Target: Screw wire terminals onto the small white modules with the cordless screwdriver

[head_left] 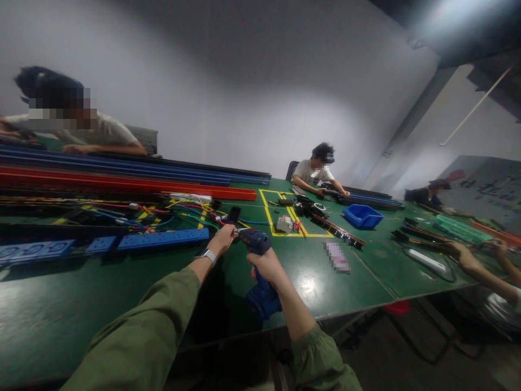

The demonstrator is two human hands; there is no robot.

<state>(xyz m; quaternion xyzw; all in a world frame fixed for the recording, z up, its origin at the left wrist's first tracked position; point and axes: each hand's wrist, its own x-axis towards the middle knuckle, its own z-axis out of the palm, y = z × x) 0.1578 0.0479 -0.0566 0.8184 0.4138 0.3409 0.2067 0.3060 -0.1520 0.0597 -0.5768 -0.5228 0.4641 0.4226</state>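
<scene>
My right hand is wrapped around the grip of a blue cordless drill, whose battery base hangs over the table's front part. The drill's nose points left, toward the fingertips of my left hand. My left fingers are closed close to the tip; what they pinch is too small to make out. Just beyond them a black rectangular piece shows. Left of my left hand lies a blue power strip with sockets along its face.
Loose coloured wires lie behind the strip, near long red channels and blue channels. A grey-white breaker sits in a yellow-taped area. A blue bin stands to the right. Co-workers sit around the green table.
</scene>
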